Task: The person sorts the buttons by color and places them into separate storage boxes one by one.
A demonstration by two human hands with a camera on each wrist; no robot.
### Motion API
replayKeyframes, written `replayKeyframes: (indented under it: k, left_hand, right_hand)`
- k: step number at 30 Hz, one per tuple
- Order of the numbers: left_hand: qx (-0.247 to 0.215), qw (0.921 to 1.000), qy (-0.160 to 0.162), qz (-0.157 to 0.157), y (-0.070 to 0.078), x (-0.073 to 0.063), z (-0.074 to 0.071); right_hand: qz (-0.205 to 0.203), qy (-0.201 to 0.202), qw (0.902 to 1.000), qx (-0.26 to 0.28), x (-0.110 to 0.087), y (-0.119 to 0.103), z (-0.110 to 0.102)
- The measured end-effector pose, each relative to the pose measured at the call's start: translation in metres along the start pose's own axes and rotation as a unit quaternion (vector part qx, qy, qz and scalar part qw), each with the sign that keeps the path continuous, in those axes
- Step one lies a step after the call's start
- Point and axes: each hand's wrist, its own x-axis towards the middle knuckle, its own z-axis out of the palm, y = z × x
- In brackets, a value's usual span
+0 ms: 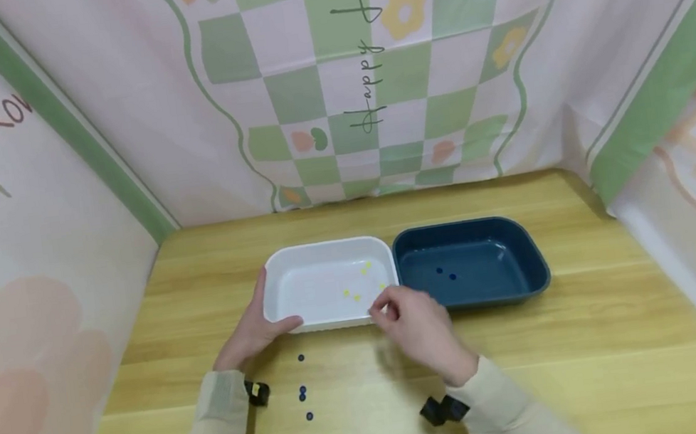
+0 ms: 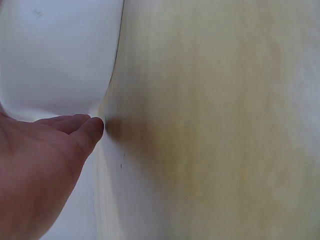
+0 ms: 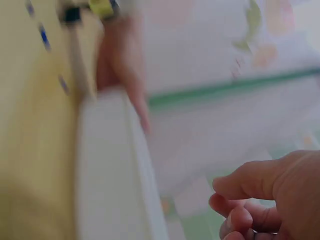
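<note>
A white rectangular tray stands on the wooden table, with several tiny yellow pieces in its right half. At its front left corner is my left hand, fingers straight along the left side and thumb at the front rim. In the left wrist view, this hand's fingertips touch the white wall. My right hand is over the tray's front right corner, its fingers curled and thumb tip close to the index fingertip. Nothing shows between those tips in the right wrist view.
Right beside the white tray stands a dark blue tray with two small dark round pieces inside. Several small dark blue round pieces lie on the table in front of the white tray. Patterned cloth hangs behind and at both sides.
</note>
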Motion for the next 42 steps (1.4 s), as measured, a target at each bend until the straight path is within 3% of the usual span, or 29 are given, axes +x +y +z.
replayKeyframes:
  k: [4, 7, 11, 14, 23, 28, 34, 42]
  left_hand:
    - [0.007, 1.0, 0.001, 0.001, 0.0, 0.001, 0.0]
    - [0.008, 1.0, 0.001, -0.003, 0.0, 0.002, 0.0]
    - [0.011, 0.9999, 0.001, -0.005, 0.0, 0.001, 0.001]
    - [0.013, 0.9999, 0.005, -0.004, -0.001, 0.001, 0.001]
    - [0.003, 1.0, 0.007, -0.001, -0.003, 0.0, 0.002]
    - [0.0, 1.0, 0.005, 0.001, -0.004, 0.001, 0.002]
    - [0.001, 1.0, 0.005, 0.001, -0.003, 0.0, 0.002]
    - [0.011, 0.9999, 0.007, 0.004, -0.003, 0.001, 0.003]
  right_hand:
    - [-0.082, -0.093, 0.9913, -0.044, -0.013, -0.015, 0.031]
    - [-0.163, -0.151, 0.9694, -0.103, -0.021, -0.02, 0.053]
    - [-0.264, -0.156, 0.9334, -0.186, -0.029, -0.023, 0.076]
    - [-0.302, -0.146, 0.9143, -0.226, -0.033, -0.025, 0.088]
    - [-0.345, -0.152, 0.8691, -0.32, -0.037, -0.028, 0.103]
    - [-0.355, -0.154, 0.8601, -0.333, -0.036, -0.029, 0.104]
    - [-0.379, -0.156, 0.8428, -0.349, -0.035, -0.031, 0.104]
    - [-0.388, -0.121, 0.836, -0.369, -0.031, -0.035, 0.102]
